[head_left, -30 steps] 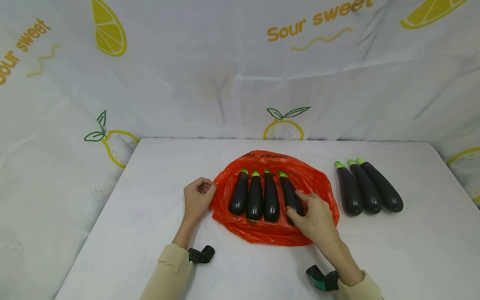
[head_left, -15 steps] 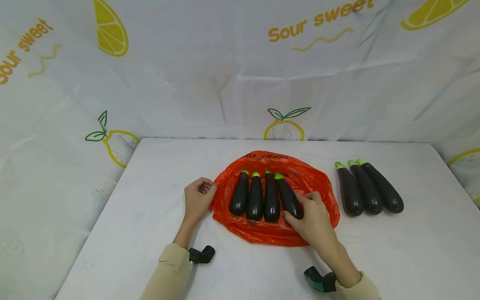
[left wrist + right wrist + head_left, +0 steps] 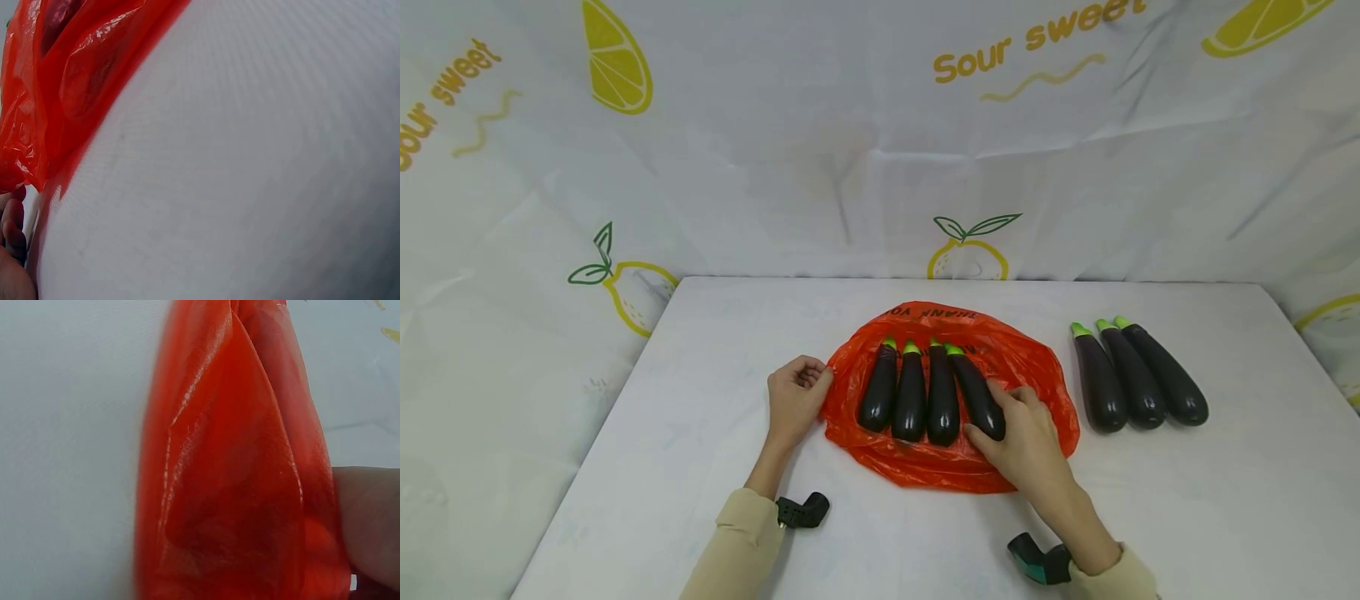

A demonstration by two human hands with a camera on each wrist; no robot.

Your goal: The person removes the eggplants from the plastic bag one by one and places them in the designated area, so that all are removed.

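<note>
A red plastic bag [image 3: 917, 475] lies spread on the table, with several dark eggplants [image 3: 910, 400] side by side in its opening, green stem ends pointing away. My left hand [image 3: 797, 396] pinches the bag's left edge between thumb and curled fingers. At the bag's right side, my right hand [image 3: 1026, 437] holds the rightmost eggplant [image 3: 976, 392] by its thick lower end, thumb on the near side and fingers on the far side. That eggplant tilts, its stem close to the neighbouring one. In the right wrist view, the red bag [image 3: 231, 475] covers most of the hand's work.
Three more eggplants [image 3: 1138, 379] lie together on the white table [image 3: 1247, 500], to the right of the bag. A white cloth [image 3: 760, 192] printed with lemons hangs behind the table. Each wrist wears a black camera mount [image 3: 803, 509].
My right hand has shifted slightly left with its eggplant, whose stem end swung left against the row. My left hand stays at the bag's edge.
</note>
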